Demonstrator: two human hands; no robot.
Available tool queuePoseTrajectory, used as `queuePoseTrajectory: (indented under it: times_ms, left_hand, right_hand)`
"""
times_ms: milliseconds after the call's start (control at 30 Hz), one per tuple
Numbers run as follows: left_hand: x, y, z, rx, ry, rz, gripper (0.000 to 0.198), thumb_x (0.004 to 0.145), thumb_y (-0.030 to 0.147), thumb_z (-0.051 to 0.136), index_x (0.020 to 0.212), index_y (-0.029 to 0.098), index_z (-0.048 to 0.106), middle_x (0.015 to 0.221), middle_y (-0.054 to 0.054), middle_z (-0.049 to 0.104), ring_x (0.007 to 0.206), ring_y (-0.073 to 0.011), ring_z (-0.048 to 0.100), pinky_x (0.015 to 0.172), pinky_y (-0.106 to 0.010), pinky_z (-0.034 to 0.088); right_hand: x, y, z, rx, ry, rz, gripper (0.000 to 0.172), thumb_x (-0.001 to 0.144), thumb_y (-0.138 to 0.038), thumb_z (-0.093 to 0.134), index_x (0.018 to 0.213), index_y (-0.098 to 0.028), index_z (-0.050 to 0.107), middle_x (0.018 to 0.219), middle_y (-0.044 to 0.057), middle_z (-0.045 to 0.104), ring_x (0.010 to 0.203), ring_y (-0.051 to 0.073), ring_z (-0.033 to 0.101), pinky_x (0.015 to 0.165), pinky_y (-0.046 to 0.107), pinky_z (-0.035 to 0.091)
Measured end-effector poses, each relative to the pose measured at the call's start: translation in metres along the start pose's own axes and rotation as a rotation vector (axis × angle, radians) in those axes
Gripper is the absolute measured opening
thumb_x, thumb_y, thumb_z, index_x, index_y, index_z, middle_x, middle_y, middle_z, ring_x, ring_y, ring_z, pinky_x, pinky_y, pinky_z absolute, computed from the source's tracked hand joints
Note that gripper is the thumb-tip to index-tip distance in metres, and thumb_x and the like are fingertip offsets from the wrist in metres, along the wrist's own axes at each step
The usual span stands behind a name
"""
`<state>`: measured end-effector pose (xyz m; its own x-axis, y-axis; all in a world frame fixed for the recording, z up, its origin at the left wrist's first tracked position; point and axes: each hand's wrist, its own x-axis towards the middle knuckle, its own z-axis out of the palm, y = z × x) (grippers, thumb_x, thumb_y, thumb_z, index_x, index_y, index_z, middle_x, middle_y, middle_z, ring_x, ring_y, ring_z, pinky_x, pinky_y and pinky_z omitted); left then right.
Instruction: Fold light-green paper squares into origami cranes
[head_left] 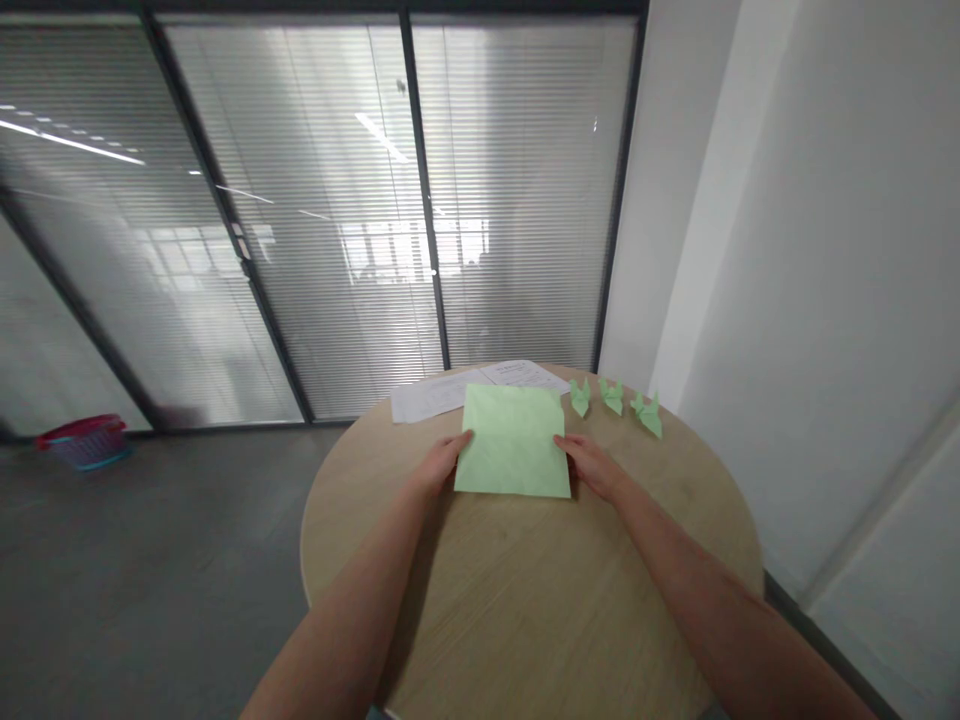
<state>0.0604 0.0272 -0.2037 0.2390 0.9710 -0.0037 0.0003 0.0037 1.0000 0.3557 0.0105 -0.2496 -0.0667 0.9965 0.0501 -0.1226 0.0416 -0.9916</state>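
A flat, square sheet of light green paper [513,440] is held up a little over the table, faintly wrinkled. My left hand [442,462] pinches its left edge, thumb on top and the other fingers hidden beneath. On the opposite edge, my right hand [589,464] grips the same sheet in the same way. Three small folded green paper figures stand in a row to the right of the sheet: a left one [580,398], a middle one [611,396] and a right one [646,413], each with pointed tips.
White printed sheets [427,398] lie along the far edge of the round wooden table [517,600], partly behind the green paper. Glass panels with blinds [517,200] rise behind it, and a white wall [825,300] stands close on the right. A red and blue basket [86,443] sits on the floor at left.
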Motion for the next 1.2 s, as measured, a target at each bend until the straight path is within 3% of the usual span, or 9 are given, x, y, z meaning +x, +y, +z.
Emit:
queuePoseTrajectory:
  times_ms: [333,533,700,933,1200]
  left_hand:
    - [0.006,0.001,-0.006,0.017,0.076,0.049,0.053,0.065,0.062,0.083,0.089,0.015,0.078,0.090,-0.009,0.079,0.078,-0.0228,0.071,0.070,-0.031,0.050]
    - [0.007,0.001,-0.007,-0.025,0.053,0.081,0.053,0.063,0.059,0.085,0.092,0.015,0.078,0.094,-0.010,0.078,0.081,-0.0225,0.070,0.074,-0.032,0.051]
    - [0.010,0.001,-0.005,-0.093,0.086,0.098,0.058,0.064,0.065,0.081,0.093,0.014,0.077,0.094,-0.011,0.077,0.078,-0.0231,0.069,0.068,-0.031,0.051]
    - [0.015,0.002,-0.007,-0.091,0.220,0.190,0.053,0.061,0.065,0.081,0.079,0.015,0.071,0.077,-0.006,0.071,0.069,-0.0196,0.063,0.063,-0.029,0.047]
    - [0.014,0.006,-0.005,0.077,0.308,0.314,0.052,0.069,0.067,0.074,0.056,0.020,0.057,0.055,0.002,0.052,0.054,-0.0145,0.047,0.055,-0.027,0.035]
  right_hand:
    - [-0.002,-0.003,0.000,0.031,-0.012,-0.037,0.048,0.071,-0.060,0.082,0.089,-0.016,0.075,0.091,0.010,0.076,0.075,0.022,0.070,0.067,0.035,0.056]
    - [-0.004,-0.008,-0.001,0.067,-0.004,-0.086,0.047,0.065,-0.056,0.088,0.092,-0.018,0.076,0.096,0.008,0.076,0.083,0.023,0.070,0.075,0.037,0.058]
    - [-0.007,-0.013,0.001,0.088,-0.016,-0.111,0.047,0.062,-0.052,0.090,0.092,-0.019,0.077,0.098,0.009,0.076,0.085,0.024,0.070,0.078,0.038,0.058]
    - [-0.011,-0.019,0.005,0.081,-0.031,-0.146,0.045,0.062,-0.055,0.090,0.082,-0.018,0.076,0.091,0.009,0.076,0.081,0.022,0.068,0.081,0.038,0.056]
    - [-0.007,-0.019,0.007,0.015,0.063,-0.217,0.048,0.065,-0.062,0.085,0.083,-0.019,0.073,0.095,0.009,0.076,0.090,0.025,0.068,0.088,0.041,0.054]
